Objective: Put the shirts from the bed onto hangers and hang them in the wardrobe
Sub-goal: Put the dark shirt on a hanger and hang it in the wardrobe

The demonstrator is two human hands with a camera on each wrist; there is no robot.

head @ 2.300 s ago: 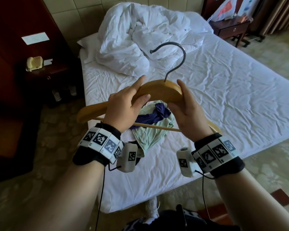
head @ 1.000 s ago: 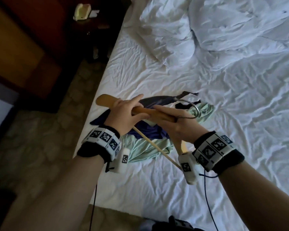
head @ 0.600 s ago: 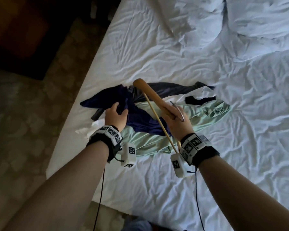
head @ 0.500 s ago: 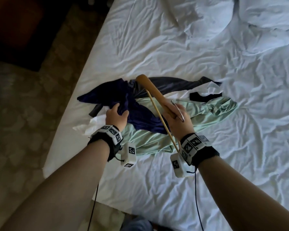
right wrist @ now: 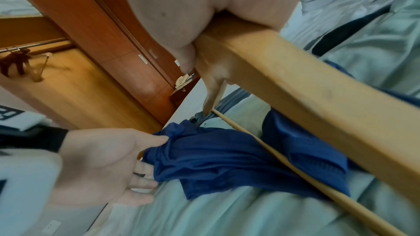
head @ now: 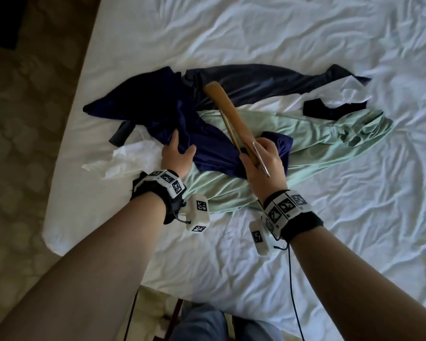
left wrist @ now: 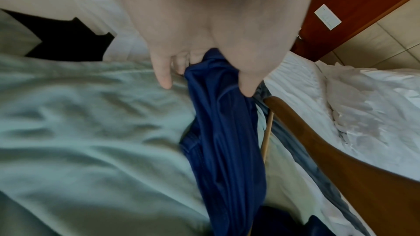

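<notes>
A pile of shirts lies on the white bed (head: 305,230): a dark blue shirt (head: 162,112) on top at the left, a mint green shirt (head: 305,134) under it, a grey-blue one (head: 268,80) behind, and a white one (head: 133,156) at the bed's edge. My left hand (head: 178,153) grips a bunched fold of the dark blue shirt (left wrist: 222,114), thumb and fingers curled into the cloth. My right hand (head: 263,158) holds a wooden hanger (head: 228,112) at its middle, above the pile; its metal hook (head: 261,158) lies across the back of that hand.
The bed's left edge runs beside a patterned carpet (head: 22,143). In the right wrist view an open wooden wardrobe (right wrist: 75,85) with a rail and a hanger on it stands beyond the bed, beside a dark nightstand (right wrist: 179,92).
My left hand has let go of the hanger and taken hold of the dark blue shirt. The right hand alone now holds the hanger, lowered over the pile. My view has tilted down to the shirts.
</notes>
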